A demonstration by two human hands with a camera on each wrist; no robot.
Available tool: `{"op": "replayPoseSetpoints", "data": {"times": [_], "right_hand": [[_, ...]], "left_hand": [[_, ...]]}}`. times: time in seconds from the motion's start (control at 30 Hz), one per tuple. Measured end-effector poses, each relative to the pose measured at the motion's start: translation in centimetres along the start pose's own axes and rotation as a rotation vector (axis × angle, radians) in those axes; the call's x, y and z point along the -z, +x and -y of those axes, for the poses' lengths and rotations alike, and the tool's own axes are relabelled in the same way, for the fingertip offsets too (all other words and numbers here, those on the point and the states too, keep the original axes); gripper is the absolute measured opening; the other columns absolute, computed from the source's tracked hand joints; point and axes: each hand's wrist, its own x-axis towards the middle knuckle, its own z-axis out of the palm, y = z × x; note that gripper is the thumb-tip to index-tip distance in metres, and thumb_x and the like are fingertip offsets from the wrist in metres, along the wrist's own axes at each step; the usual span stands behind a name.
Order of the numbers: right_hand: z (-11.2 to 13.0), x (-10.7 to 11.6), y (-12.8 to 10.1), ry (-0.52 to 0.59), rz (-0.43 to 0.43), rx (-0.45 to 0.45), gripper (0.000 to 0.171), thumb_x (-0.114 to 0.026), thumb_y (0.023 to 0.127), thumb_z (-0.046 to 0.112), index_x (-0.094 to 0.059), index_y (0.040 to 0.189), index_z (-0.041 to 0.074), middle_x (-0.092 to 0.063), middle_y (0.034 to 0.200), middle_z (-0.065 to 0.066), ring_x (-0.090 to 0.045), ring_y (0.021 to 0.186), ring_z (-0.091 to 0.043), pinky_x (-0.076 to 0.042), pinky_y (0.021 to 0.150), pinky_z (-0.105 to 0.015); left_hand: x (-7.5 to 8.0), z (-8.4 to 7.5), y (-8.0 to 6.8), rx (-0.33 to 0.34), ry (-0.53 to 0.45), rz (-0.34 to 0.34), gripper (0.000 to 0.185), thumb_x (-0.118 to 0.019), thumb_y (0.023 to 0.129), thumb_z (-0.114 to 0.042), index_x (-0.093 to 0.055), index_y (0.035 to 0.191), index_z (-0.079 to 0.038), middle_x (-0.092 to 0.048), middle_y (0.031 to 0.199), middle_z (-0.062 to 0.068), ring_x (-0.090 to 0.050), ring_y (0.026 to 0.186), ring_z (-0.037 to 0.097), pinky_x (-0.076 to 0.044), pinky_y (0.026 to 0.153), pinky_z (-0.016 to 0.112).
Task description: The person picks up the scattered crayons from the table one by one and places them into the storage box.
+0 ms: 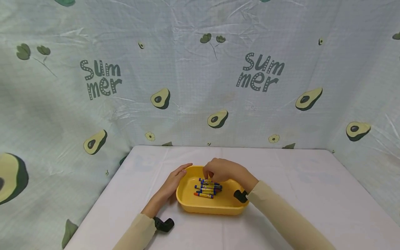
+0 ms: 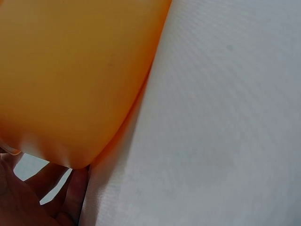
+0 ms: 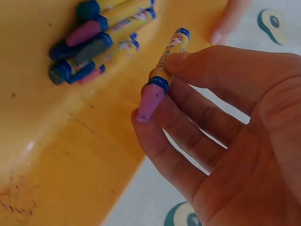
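Note:
In the head view, a yellow tray (image 1: 215, 209) stands on the white-covered table, with several crayons (image 1: 204, 195) lying in a loose pile inside. My right hand (image 1: 223, 170) is above the tray's far part. It pinches a pink crayon (image 3: 153, 101) between thumb and fingers, pink tip towards the fingertips in the right wrist view. Other crayons (image 3: 113, 35) in yellow wrappers with blue ends lie beside it. My left hand (image 1: 173, 182) rests against the tray's left side, fingers stretched along the rim; the left wrist view shows fingers (image 2: 75, 193) touching the outer wall.
The pale tablecloth (image 1: 290, 194) spreads around the tray. Behind the table hangs a light curtain (image 1: 187, 69) printed with avocados and lettering. Black wrist cameras (image 1: 164, 225) are worn on both wrists.

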Motion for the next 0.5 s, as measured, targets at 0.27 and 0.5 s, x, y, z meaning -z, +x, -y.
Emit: {"op": "replayPoseSetpoints", "data": {"times": [0.27,0.5], "right_hand": [[-0.1,-1.4,1.0,0.003,0.052,-0.055,0.023,-0.071,0.09,0.0,-0.075,0.101,0.019,-0.07,0.094,0.004,-0.06,0.081,-0.011,-0.057,0.076,-0.025],[-0.3,-1.8,1.4,0.022,0.061,-0.054,0.02,-0.072,0.09,0.002,-0.073,0.096,0.021,-0.07,0.092,0.004,-0.06,0.08,-0.012,-0.057,0.075,-0.024]], "left_hand": [[0.1,0.1,0.0,0.009,-0.006,0.001,0.045,-0.036,0.112,-0.031,-0.049,0.155,-0.024,-0.049,0.16,0.009,-0.052,0.143,0.031,-0.039,0.122,0.054],[0.0,0.1,0.1,0.0,-0.01,0.006,0.045,-0.035,0.112,-0.029,-0.048,0.155,-0.022,-0.048,0.16,0.01,-0.052,0.142,0.032,-0.041,0.121,0.053]]}}
